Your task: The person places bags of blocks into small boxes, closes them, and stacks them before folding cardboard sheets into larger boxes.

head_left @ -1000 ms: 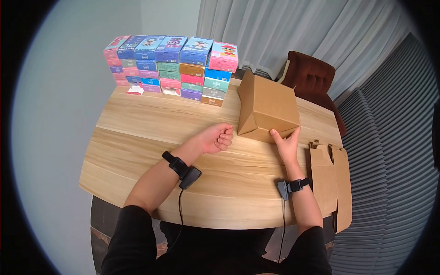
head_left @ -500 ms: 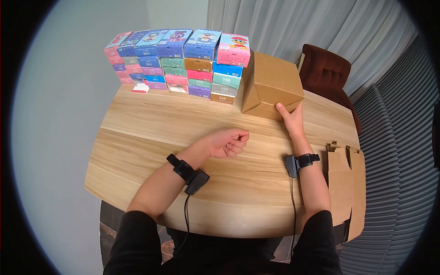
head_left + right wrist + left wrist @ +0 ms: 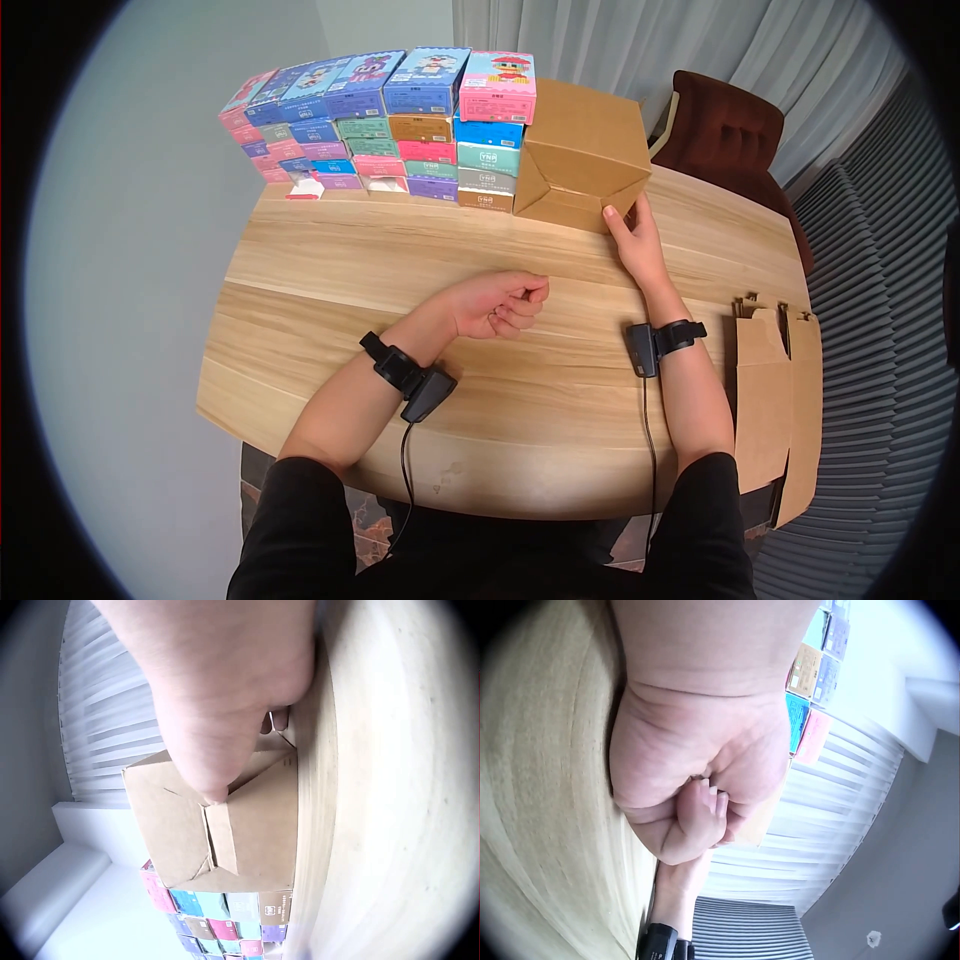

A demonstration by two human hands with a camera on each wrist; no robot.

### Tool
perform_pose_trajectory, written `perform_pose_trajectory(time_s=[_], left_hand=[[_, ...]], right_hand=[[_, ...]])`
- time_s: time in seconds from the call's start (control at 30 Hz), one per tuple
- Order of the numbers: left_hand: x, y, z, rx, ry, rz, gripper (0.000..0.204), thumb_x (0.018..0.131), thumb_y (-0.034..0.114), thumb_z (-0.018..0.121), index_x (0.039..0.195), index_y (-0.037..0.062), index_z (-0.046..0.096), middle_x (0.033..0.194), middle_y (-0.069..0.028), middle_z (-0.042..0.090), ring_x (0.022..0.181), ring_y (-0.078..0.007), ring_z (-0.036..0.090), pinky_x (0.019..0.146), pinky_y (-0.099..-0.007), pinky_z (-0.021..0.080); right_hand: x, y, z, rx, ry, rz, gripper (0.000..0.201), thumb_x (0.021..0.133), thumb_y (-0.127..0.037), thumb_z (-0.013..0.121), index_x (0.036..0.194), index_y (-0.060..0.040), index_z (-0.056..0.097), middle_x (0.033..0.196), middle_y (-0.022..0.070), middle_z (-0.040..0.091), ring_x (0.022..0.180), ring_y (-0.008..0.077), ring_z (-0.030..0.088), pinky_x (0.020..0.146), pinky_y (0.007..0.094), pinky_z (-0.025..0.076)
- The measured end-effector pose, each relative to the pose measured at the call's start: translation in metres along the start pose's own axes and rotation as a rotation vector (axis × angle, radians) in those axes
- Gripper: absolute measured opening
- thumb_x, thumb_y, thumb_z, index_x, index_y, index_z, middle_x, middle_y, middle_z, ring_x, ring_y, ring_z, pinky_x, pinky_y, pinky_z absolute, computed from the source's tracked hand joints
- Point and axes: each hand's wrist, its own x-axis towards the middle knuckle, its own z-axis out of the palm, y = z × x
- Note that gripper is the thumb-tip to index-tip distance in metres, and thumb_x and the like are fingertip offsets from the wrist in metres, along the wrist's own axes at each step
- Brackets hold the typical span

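Wooden tabletop [image 3: 560,410] carries everything. Colourful boxes [image 3: 385,132] stand stacked along far left side. Brown box [image 3: 580,150] sits just beside stack's right end. Flattened cardboard [image 3: 765,390] lies at right edge. Right hand [image 3: 640,245]: grip clamped on brown box's near right corner, thumb on front face. Left hand [image 3: 495,305]: grip together, fingers curled inward, holding nothing.

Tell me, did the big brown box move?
Yes, the big brown box moved farther back and left, toward the colorful stacked boxes. Before, there was a gap; now it sits right beside them.
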Motion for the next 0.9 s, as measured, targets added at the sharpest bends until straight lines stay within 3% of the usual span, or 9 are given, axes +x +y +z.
perform_pose_trajectory(time_s=[0.73, 0.9], left_hand=[[0.0002, 0.0002, 0.0012, 0.019, 0.017, -0.017, 0.03, 0.105, 0.029, 0.036, 0.081, 0.0137, 0.046, 0.057, 0.0083, 0.025, 0.047, -0.0031, 0.024, 0.039, -0.0184, 0.018], [0.0008, 0.0, -0.0004, 0.023, -0.001, -0.017, 0.03, 0.105, 0.029, 0.035, 0.081, 0.0134, 0.046, 0.057, 0.0082, 0.025, 0.047, -0.0031, 0.024, 0.039, -0.0184, 0.019]], right_hand=[[0.0028, 0.0096, -0.0049, 0.007, -0.035, 0.006, 0.062, 0.095, -0.008, 0.059, 0.147, -0.0003, 0.027, 0.139, 0.0151, 0.048, 0.127, 0.0198, 0.048, 0.107, 0.0311, 0.038], [0.0021, 0.0089, -0.0068, 0.007, -0.023, 0.028, 0.066, 0.087, 0.002, 0.057, 0.146, -0.0005, 0.028, 0.14, 0.0163, 0.045, 0.131, 0.0231, 0.045, 0.109, 0.0325, 0.036]])
